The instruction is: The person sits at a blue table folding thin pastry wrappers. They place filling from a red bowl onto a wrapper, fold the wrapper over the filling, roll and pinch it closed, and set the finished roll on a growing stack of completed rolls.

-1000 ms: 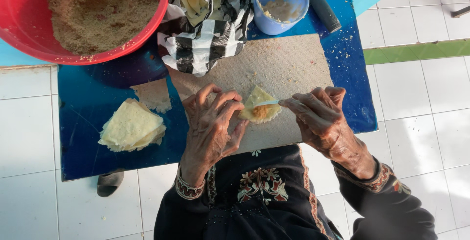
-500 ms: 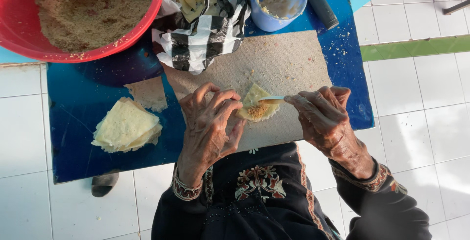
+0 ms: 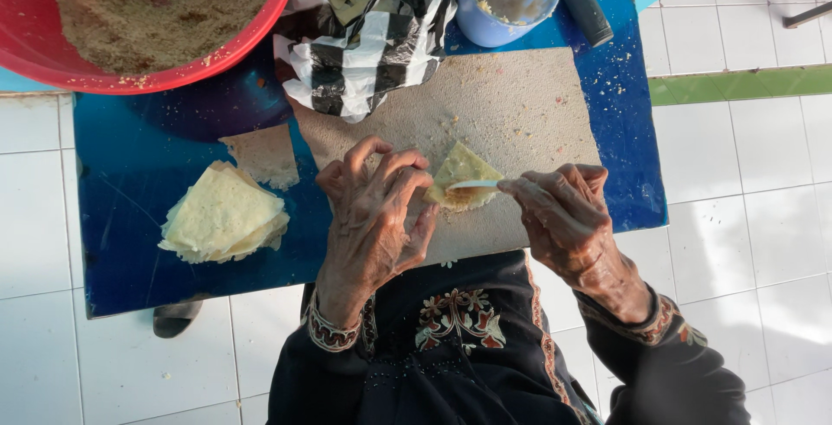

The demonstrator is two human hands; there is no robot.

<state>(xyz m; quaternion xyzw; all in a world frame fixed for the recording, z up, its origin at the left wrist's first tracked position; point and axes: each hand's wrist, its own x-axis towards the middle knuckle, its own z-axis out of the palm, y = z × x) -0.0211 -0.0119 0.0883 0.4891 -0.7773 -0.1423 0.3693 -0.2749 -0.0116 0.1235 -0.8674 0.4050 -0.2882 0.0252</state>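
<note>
A red bowl (image 3: 260, 26), a black-and-white striped bag (image 3: 373, 52) and pale yellow wrappers (image 3: 224, 214) are seen on the blue table (image 3: 130, 174).

- Left hand (image 3: 374, 217) rests fingertips-down on the board (image 3: 520, 104), touching the edge of a folded pastry triangle (image 3: 464, 181).
- Right hand (image 3: 563, 217) pinches a small white spatula (image 3: 475, 185) — tip lying on the pastry.
- Stack of pale wrappers (image 3: 224, 215) on the blue table (image 3: 130, 174), left of the hands.
- Red bowl (image 3: 260, 31) of brown crumbly filling, striped bag (image 3: 373, 52), blue cup (image 3: 511, 0) — all along the far edge.
</note>
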